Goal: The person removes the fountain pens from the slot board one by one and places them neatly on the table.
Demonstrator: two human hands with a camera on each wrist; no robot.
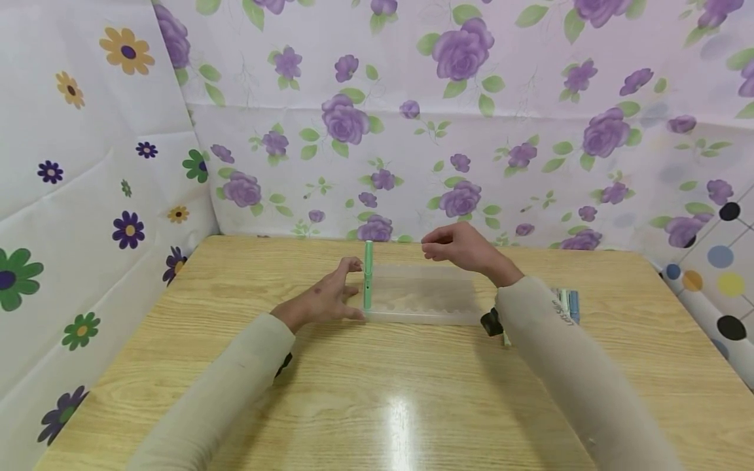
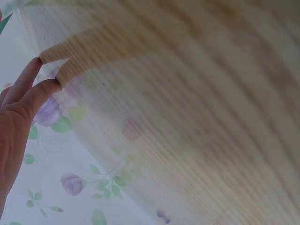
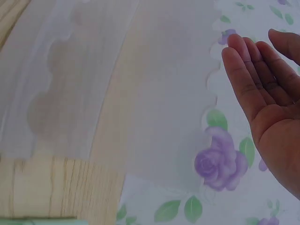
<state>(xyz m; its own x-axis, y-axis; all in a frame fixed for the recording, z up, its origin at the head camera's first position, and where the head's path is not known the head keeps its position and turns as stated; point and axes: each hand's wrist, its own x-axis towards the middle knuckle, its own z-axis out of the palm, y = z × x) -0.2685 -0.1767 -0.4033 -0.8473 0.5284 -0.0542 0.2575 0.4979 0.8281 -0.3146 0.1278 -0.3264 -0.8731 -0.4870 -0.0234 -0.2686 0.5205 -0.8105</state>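
A clear plastic tray [image 1: 424,294] with a scalloped inner ridge lies in the middle of the wooden table [image 1: 383,392]. A green marker [image 1: 368,281] stands upright at the tray's left end. My left hand [image 1: 324,297] rests on the table with fingers spread and straight, its fingertips [image 2: 44,86] touching the tray's left end [image 2: 75,70] beside the marker. My right hand [image 1: 456,248] hovers over the tray's far edge, holding nothing. In the right wrist view its palm [image 3: 267,93] is empty with relaxed fingers above the tray [image 3: 79,70].
Several markers [image 1: 568,302] lie on the table to the right of the tray, partly hidden by my right sleeve. Flowered sheets [image 1: 412,131] wall in the table at the back and both sides.
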